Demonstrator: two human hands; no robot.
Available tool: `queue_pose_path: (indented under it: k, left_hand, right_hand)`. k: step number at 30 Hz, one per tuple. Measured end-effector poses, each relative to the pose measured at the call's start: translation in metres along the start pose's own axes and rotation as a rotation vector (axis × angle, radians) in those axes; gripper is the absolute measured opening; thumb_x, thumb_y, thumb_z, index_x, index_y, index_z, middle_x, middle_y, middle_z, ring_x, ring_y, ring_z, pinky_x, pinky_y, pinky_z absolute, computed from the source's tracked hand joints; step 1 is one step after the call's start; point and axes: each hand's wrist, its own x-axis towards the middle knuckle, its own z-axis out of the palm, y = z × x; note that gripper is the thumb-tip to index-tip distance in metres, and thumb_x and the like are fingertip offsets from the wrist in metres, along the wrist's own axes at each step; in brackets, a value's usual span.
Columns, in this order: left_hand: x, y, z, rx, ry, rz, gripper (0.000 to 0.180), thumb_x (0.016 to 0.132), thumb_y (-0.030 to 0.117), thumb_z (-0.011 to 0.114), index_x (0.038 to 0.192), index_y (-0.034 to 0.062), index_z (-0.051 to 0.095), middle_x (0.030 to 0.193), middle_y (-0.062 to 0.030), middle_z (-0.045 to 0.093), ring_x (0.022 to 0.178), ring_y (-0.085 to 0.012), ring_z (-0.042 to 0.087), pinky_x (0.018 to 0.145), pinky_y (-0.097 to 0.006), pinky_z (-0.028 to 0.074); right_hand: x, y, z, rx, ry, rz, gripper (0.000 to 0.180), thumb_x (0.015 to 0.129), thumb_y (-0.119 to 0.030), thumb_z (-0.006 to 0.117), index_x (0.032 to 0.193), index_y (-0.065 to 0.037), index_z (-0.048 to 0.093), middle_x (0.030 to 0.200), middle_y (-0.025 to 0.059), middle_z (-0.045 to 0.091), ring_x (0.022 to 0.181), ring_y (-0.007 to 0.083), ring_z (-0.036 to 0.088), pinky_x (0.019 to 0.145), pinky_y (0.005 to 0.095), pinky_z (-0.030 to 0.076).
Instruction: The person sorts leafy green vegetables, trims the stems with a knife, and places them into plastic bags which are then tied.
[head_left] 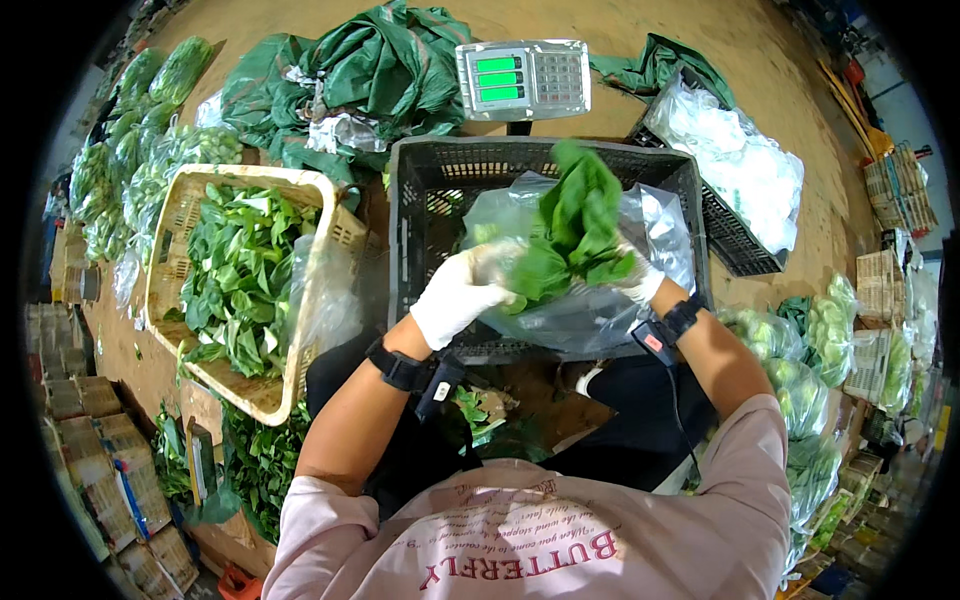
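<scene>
Over a black plastic crate [405,230], a bunch of leafy greens [583,215] is held up between my two white-gloved hands, its leaves smeared by motion. My left hand [463,295] closes on its left side, fingertips blurred against the leaves. On the other side my right hand [640,280] grips the bunch, its fingers partly hidden behind the leaves. Below the hands a clear plastic bag [655,225] lies spread in the crate. A cream plastic basket [325,190] to the left holds more loose leafy greens [245,270].
Beyond the crate stands a scale display [525,80] with lit green screens. Green woven sacks [390,75] lie at the far left. A second black crate [735,245] holds clear plastic bags [730,155]. Bagged vegetables [800,385] line the right side.
</scene>
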Motion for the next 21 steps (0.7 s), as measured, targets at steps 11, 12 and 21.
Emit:
queue_pose_path:
  k: [11, 12, 21]
  left_hand:
    - [0.005, 0.044, -0.011, -0.564, 0.039, -0.002, 0.069, 0.085, 0.019, 0.058, 0.146, 0.0108, 0.026, 0.05, 0.0081, 0.028, 0.041, -0.0052, 0.028, 0.045, -0.022, 0.031]
    - [0.003, 0.04, -0.014, -0.525, 0.051, -0.012, 0.07, 0.085, 0.02, 0.059, 0.146, 0.0097, 0.026, 0.051, 0.0079, 0.028, 0.042, -0.0052, 0.028, 0.045, -0.022, 0.031]
    - [-0.008, 0.029, -0.022, -0.407, 0.047, -0.045, 0.056, 0.092, 0.021, 0.056, 0.142, 0.0036, 0.036, 0.058, 0.0075, 0.032, 0.047, -0.0047, 0.029, 0.049, -0.021, 0.031]
  right_hand:
    - [0.063, 0.085, -0.243, -2.155, 0.645, 0.163, 0.055, 0.068, -0.026, 0.076, 0.118, -0.01, 0.06, 0.118, 0.018, 0.061, 0.108, 0.0331, 0.058, 0.09, 0.0405, 0.049]
    - [0.075, 0.093, -0.244, -2.151, 0.606, 0.157, 0.055, 0.068, -0.026, 0.076, 0.118, -0.01, 0.06, 0.118, 0.018, 0.061, 0.108, 0.0331, 0.058, 0.09, 0.0405, 0.049]
    - [0.059, -0.008, -0.069, -2.171, 0.412, 0.802, 0.075, 0.06, -0.032, 0.083, 0.127, -0.014, 0.054, 0.131, 0.0145, 0.053, 0.118, 0.0333, 0.053, 0.101, 0.043, 0.043]
